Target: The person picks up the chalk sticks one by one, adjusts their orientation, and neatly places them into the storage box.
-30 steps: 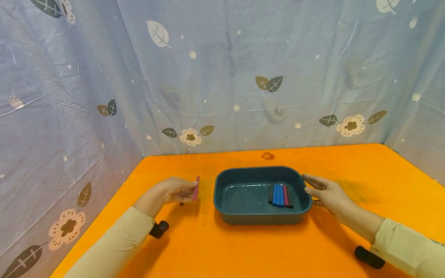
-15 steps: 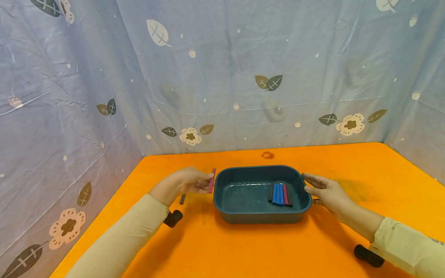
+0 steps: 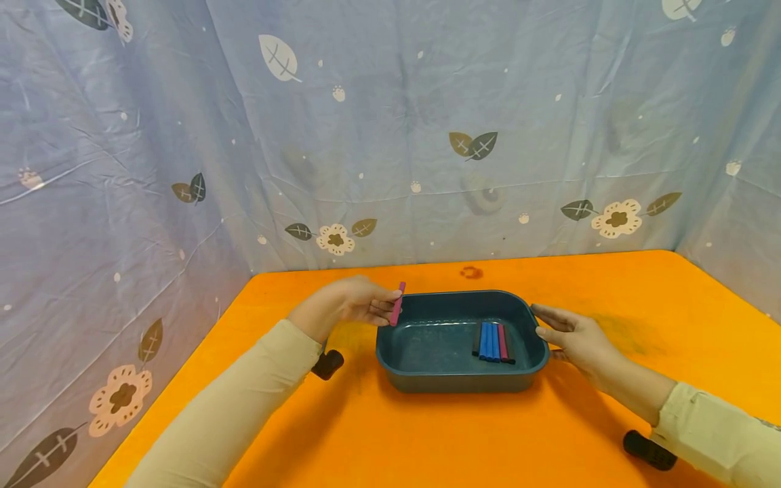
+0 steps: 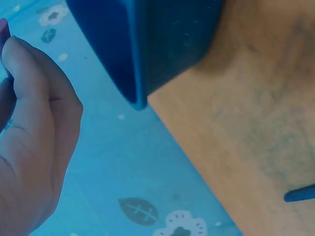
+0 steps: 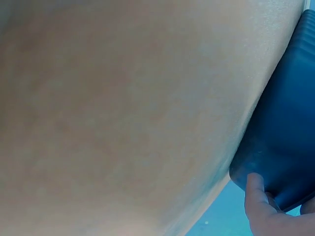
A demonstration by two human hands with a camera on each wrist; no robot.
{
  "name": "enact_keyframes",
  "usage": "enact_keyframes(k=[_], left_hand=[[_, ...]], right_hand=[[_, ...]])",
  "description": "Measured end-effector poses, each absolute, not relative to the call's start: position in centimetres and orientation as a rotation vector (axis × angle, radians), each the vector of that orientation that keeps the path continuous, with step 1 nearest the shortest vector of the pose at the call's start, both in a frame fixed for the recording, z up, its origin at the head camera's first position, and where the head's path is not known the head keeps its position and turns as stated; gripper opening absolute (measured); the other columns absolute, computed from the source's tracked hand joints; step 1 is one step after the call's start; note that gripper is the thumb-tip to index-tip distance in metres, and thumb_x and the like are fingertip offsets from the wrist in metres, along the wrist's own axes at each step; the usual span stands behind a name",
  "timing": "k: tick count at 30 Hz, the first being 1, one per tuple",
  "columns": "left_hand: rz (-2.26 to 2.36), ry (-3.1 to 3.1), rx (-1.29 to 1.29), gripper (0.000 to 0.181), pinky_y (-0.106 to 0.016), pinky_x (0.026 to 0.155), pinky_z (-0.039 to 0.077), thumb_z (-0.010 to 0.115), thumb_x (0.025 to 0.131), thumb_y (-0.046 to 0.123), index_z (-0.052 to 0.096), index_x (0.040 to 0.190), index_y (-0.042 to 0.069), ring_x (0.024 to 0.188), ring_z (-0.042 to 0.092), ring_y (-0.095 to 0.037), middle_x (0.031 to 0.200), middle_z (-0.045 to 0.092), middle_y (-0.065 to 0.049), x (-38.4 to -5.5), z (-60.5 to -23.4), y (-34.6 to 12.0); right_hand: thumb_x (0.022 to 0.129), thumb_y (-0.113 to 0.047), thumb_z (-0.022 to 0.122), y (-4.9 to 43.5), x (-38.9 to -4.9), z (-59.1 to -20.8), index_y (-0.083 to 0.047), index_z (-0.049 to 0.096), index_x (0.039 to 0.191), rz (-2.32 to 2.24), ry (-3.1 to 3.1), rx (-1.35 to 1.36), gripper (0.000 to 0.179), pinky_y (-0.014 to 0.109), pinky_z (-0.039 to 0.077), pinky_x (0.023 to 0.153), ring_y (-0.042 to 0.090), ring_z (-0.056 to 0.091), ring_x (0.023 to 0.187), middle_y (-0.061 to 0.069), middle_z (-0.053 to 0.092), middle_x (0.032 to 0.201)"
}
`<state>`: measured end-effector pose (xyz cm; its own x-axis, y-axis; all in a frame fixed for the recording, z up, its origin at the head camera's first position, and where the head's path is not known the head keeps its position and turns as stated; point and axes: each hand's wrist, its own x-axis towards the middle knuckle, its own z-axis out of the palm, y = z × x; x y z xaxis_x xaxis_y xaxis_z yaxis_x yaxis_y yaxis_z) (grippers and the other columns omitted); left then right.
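Observation:
In the head view, a pink stick (image 3: 397, 305) is pinched upright between the thumb and fingers of my left hand (image 3: 369, 301), over the left rim of a dark blue-green rectangular tray (image 3: 457, 383). The left wrist view shows only a sliver of this stick (image 4: 4, 30) at its edge. My right hand (image 3: 579, 342) grips the tray's right end, thumb at the rim and fingers against the outer wall. Inside the tray, toward the right, several sticks lie side by side: blue ones (image 3: 489, 341), a pink one (image 3: 503, 343) and dark ones at both ends.
The tray stands on an orange tabletop (image 3: 451, 440). Another stick (image 4: 300, 193) lies on the table in the left wrist view; the left arm hides it in the head view. A patterned curtain (image 3: 390, 135) rises behind the table and along its sides.
My left hand has carried the pink stick right and away from me, from beside the tray to over its left rim. The right hand and the tray have stayed in place.

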<state>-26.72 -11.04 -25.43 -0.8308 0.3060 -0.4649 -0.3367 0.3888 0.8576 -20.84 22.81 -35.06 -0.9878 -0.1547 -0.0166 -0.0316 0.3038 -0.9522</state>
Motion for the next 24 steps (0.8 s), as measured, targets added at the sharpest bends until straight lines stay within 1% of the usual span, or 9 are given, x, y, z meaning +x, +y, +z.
enact_keyframes(k=[3, 5, 8, 11, 15, 17, 20, 22, 24], left_hand=[[1.452, 2.079, -0.020, 0.024, -0.019, 0.059, 0.052, 0.050, 0.103, 0.018, 0.059, 0.102, -0.005, 0.064, 0.060, -0.014, 0.075, 0.060, -0.006, -27.1, -25.1, -10.2], [1.448, 2.075, -0.020, 0.023, -0.019, 0.058, 0.053, 0.051, 0.102, 0.017, 0.060, 0.097, -0.003, 0.063, 0.060, -0.014, 0.074, 0.062, -0.006, -27.3, -24.8, -9.6], [1.446, 2.071, -0.019, 0.022, -0.020, 0.056, 0.053, 0.052, 0.102, 0.017, 0.060, 0.090, 0.000, 0.062, 0.061, -0.015, 0.072, 0.063, -0.006, -27.5, -24.4, -8.8], [1.431, 2.076, -0.030, 0.021, -0.021, 0.055, 0.053, 0.054, 0.101, 0.017, 0.060, 0.089, 0.001, 0.061, 0.061, -0.015, 0.072, 0.063, -0.007, -27.6, -24.1, -8.0], [1.398, 2.085, -0.044, 0.021, -0.022, 0.057, 0.053, 0.055, 0.100, 0.016, 0.062, 0.103, -0.003, 0.065, 0.061, -0.017, 0.075, 0.063, -0.008, -28.0, -24.1, -6.8], [1.386, 2.082, -0.058, 0.024, -0.023, 0.058, 0.053, 0.055, 0.100, 0.016, 0.062, 0.111, -0.005, 0.067, 0.061, -0.018, 0.077, 0.063, -0.009, -28.2, -24.4, -6.2], [1.365, 2.070, -0.074, 0.025, -0.024, 0.061, 0.052, 0.056, 0.100, 0.015, 0.062, 0.114, -0.005, 0.068, 0.060, -0.019, 0.078, 0.063, -0.010, -28.7, -24.8, -5.4], [1.349, 2.062, -0.081, 0.028, -0.025, 0.065, 0.052, 0.056, 0.100, 0.015, 0.061, 0.117, -0.006, 0.069, 0.059, -0.019, 0.078, 0.063, -0.010, -28.9, -25.0, -4.8], [1.336, 2.056, -0.089, 0.030, -0.028, 0.074, 0.054, 0.056, 0.099, 0.015, 0.060, 0.121, -0.006, 0.070, 0.058, -0.020, 0.078, 0.062, -0.010, -29.2, -25.3, -4.4]], right_hand=[[0.104, -0.010, 0.046, 22.9, -20.8, -35.1, 0.005, 0.019, 0.152, -1.781, 2.453, -0.178, 0.057, 0.028, 0.052, 0.071, 0.040, 0.045, 0.124, 0.028, 0.018, 0.154], [0.104, -0.010, 0.046, 22.9, -20.9, -35.1, 0.005, 0.019, 0.152, -1.783, 2.453, -0.179, 0.057, 0.028, 0.052, 0.071, 0.039, 0.045, 0.123, 0.028, 0.018, 0.154], [0.104, -0.010, 0.047, 22.9, -20.9, -35.1, 0.005, 0.020, 0.152, -1.786, 2.454, -0.181, 0.057, 0.028, 0.052, 0.071, 0.035, 0.048, 0.121, 0.028, 0.019, 0.153], [0.104, -0.011, 0.047, 22.9, -20.9, -35.1, 0.004, 0.020, 0.152, -1.787, 2.450, -0.179, 0.057, 0.028, 0.052, 0.072, 0.027, 0.052, 0.115, 0.028, 0.020, 0.153], [0.104, -0.011, 0.047, 23.0, -21.0, -35.1, 0.004, 0.020, 0.152, -1.787, 2.444, -0.178, 0.057, 0.028, 0.052, 0.071, 0.022, 0.052, 0.111, 0.028, 0.019, 0.153], [0.104, -0.011, 0.047, 23.0, -20.9, -35.1, 0.005, 0.020, 0.152, -1.790, 2.446, -0.181, 0.057, 0.028, 0.052, 0.071, 0.024, 0.052, 0.112, 0.029, 0.019, 0.153], [0.104, -0.010, 0.047, 22.9, -21.0, -35.1, 0.004, 0.020, 0.152, -1.791, 2.448, -0.180, 0.057, 0.028, 0.052, 0.071, 0.028, 0.050, 0.116, 0.028, 0.020, 0.153], [0.104, -0.010, 0.047, 22.9, -21.0, -35.1, 0.004, 0.020, 0.152, -1.796, 2.445, -0.182, 0.057, 0.028, 0.052, 0.071, 0.029, 0.050, 0.118, 0.028, 0.020, 0.153], [0.104, -0.010, 0.048, 22.9, -21.0, -35.2, 0.004, 0.021, 0.152, -1.802, 2.442, -0.183, 0.057, 0.028, 0.052, 0.071, 0.029, 0.051, 0.117, 0.028, 0.020, 0.153]])
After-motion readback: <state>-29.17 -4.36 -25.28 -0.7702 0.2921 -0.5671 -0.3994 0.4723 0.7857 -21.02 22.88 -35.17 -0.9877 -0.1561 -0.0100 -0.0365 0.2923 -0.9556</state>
